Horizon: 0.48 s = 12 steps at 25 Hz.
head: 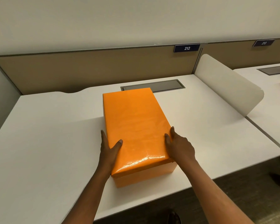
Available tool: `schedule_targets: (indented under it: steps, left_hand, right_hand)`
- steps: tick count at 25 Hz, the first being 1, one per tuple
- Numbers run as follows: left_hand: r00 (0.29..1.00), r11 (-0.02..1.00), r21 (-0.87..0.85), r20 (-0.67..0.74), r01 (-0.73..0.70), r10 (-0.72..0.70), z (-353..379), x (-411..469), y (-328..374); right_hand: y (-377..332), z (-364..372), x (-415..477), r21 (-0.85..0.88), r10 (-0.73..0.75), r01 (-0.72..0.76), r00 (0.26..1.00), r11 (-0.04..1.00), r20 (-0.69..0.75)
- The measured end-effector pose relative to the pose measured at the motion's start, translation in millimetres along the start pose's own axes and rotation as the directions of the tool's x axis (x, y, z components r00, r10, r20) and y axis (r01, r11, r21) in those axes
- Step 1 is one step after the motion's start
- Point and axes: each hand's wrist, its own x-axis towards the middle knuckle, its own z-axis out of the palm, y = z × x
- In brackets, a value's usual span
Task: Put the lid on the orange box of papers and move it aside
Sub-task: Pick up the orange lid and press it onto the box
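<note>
White and bare, the tabletop (55, 135) sits against a tan partition (87, 70) tagged 212, and the orange box (144, 173) stands near the front edge with its lid (136, 123) already seated, long side running away from me. I have my left hand (109, 151) flat against the left wall, thumb over the lid, and my right hand (179, 146) pressed to the right wall, so the fingers (172, 131) squeeze the box between both palms rather than curl round anything. Judging the lid on, what remains is shifting it aside. I would keep even pressure low on the walls, not only on the lid, which could slip off, and slide rather than lift. Leftward the surface looks open. To the right a curved white divider (229, 89) blocks the way, and behind the box a grey cable hatch (166, 85) could snag an edge.
</note>
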Motion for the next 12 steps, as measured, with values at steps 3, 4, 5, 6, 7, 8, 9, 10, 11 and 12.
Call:
schedule_targets:
  steps: [3, 4, 5, 6, 7, 8, 9, 10, 11, 12]
  left_hand:
    - [0.999, 0.996, 0.068, -0.002, -0.054, 0.054, 0.9, 0.6, -1.5]
    - [0.998, 0.996, 0.072, 0.001, -0.058, 0.058, 1.0, 1.0, -2.6]
    - [0.998, 0.996, 0.067, 0.004, -0.059, 0.059, 1.2, 1.3, -3.5]
    - [0.998, 0.997, 0.06, 0.008, -0.057, 0.057, 1.3, 1.4, -4.3]
    - [0.999, 0.997, 0.049, 0.008, -0.052, 0.051, 1.6, 2.0, -5.0]
    - [0.999, 0.998, 0.035, 0.005, -0.045, 0.045, 1.6, 1.9, -6.2]
    - [0.999, 0.999, 0.02, 0.001, -0.042, 0.042, 1.4, 1.8, -7.1]
    - [0.999, 0.999, 0.005, -0.003, -0.042, 0.042, 1.2, 1.9, -7.2]
    - [0.999, 0.999, -0.004, -0.004, -0.041, 0.041, 0.9, 1.5, -7.1]
    - [0.999, 0.999, -0.01, -0.005, -0.041, 0.041, 1.0, 1.3, -6.5]
  right_hand:
    - [1.7, 0.9, 2.9, -0.063, -0.006, 0.008, 1.0, 0.998, 0.029]
    - [2.2, 1.2, 4.2, -0.077, -0.015, 0.018, 0.999, 0.997, 0.043]
    - [2.7, 1.4, 6.0, -0.09, -0.024, 0.029, 0.998, 0.996, 0.055]
    - [2.8, 1.4, 7.4, -0.107, -0.028, 0.035, 0.998, 0.994, 0.063]
    - [2.1, 1.3, 9.0, -0.129, -0.029, 0.038, 0.997, 0.991, 0.067]
    - [1.6, 1.4, 9.1, -0.152, -0.027, 0.038, 0.997, 0.988, 0.07]
    - [1.3, 2.5, 8.5, -0.172, -0.023, 0.034, 0.998, 0.984, 0.065]
    - [1.1, 3.7, 7.3, -0.187, -0.017, 0.027, 0.998, 0.982, 0.058]
    - [0.9, 5.3, 5.4, -0.194, -0.009, 0.019, 0.999, 0.981, 0.051]
    - [0.4, 6.6, 3.7, -0.188, -0.003, 0.012, 0.999, 0.982, 0.047]
